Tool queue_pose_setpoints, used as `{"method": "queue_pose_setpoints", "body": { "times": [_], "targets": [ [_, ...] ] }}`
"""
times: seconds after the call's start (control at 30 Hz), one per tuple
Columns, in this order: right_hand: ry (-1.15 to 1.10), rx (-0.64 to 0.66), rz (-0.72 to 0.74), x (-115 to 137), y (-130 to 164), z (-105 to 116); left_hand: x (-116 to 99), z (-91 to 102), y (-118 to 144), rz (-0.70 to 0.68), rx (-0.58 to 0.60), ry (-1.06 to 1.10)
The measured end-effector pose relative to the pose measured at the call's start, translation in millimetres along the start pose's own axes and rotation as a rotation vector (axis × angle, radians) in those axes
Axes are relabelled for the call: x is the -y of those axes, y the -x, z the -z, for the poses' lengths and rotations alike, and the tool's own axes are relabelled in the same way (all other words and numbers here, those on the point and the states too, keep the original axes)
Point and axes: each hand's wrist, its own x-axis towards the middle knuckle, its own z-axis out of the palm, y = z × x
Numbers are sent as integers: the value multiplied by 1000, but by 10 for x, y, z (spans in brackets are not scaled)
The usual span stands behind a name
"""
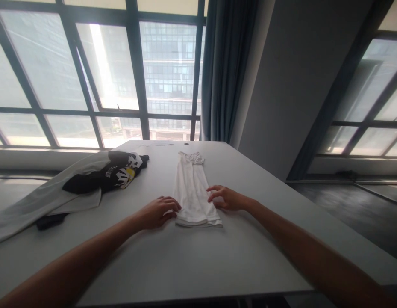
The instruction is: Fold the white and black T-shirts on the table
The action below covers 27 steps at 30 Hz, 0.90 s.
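White folded garment [192, 192] under spread fingers of left hand [158, 211], right hand [226, 197]; no legible writing

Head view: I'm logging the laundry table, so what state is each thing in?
White garment: folded into a long strip, flat on the table.
Black shirt: crumpled, unfolded, on a white cloth.
Left hand: open, fingertips at the strip's left edge.
Right hand: open, fingers on its right edge.
Curtain: drawn aside.
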Motion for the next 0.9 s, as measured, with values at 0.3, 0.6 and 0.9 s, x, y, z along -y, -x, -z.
{"method": "queue_pose_setpoints", "body": {
  "times": [0.3,0.6,0.9],
  "targets": [
    [-231,27,-11,67,24,156,-188,178,62,151,-92,140],
    [-708,-236,-496,-134,-253,91,38,317,-583,531,-445,908],
    [-547,-258,-485,-269,-281,-90,269,-84,-657,631,-177,601]
  ]
}}
